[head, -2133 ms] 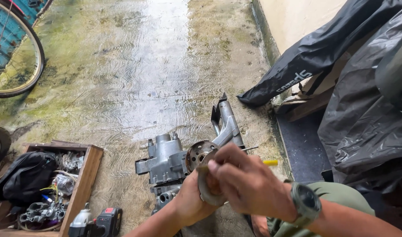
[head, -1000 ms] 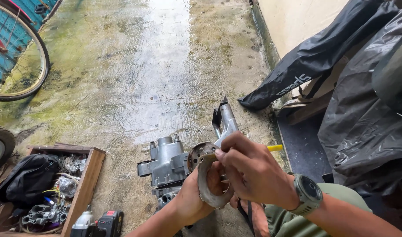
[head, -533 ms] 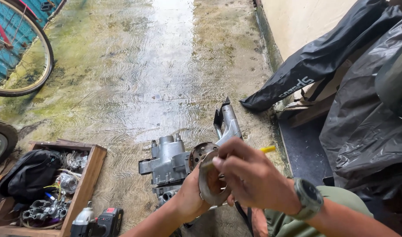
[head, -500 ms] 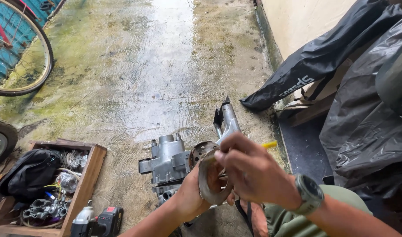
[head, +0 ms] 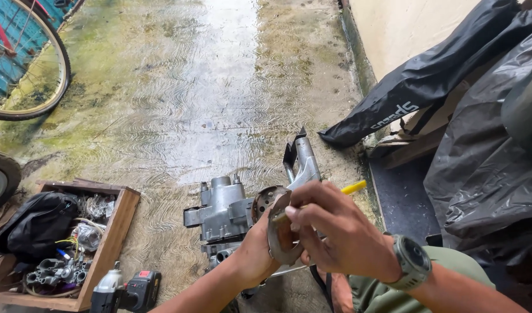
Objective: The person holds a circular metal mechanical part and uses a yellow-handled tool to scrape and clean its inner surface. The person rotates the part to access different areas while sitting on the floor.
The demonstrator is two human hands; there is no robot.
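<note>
Left hand point(head: 257, 255) grips curved brake shoe point(head: 279, 235) upright over engine point(head: 222, 210); right hand point(head: 341, 235) pinches yellow-handled tool point(head: 354, 187) against it, steadying.

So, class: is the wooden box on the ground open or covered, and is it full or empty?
Open and well filled. The wooden box has no lid; a black bag, metal parts and clear wrapped bits lie in it.

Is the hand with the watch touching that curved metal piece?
Touching. In the head view, the right hand has its fingertips pressed on the rim of the curved metal piece, with no gap showing. The left hand holds it from behind.
</note>
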